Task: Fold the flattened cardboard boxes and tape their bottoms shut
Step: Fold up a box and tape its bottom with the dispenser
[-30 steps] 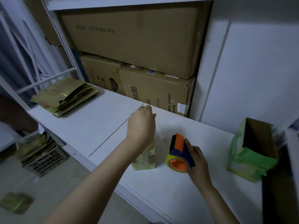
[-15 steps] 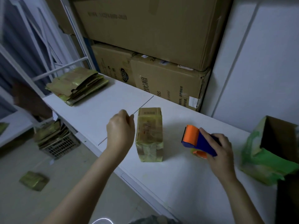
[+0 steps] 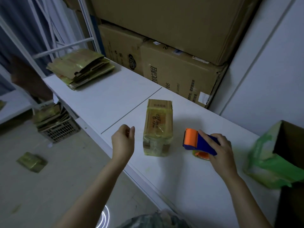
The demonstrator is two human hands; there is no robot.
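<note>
A small folded cardboard box (image 3: 158, 127) wrapped in yellow-green tape lies on the white table (image 3: 107, 102). My left hand (image 3: 123, 142) hovers just left of it with loosely curled fingers, holding nothing and not touching the box. My right hand (image 3: 220, 150) grips the blue and orange tape dispenser (image 3: 196, 142), which rests on the table right of the box. A stack of flattened boxes (image 3: 81, 67) lies at the table's far left end.
Big cardboard cartons (image 3: 172, 63) are stacked against the wall behind the table. An open box with green tape (image 3: 278, 155) stands at the right. On the floor to the left are a crate of flattened boxes (image 3: 56, 124) and one small taped box (image 3: 32, 162).
My left hand has let go of the small box and drawn back to its left. The right hand has tipped the tape dispenser over and keeps hold of it.
</note>
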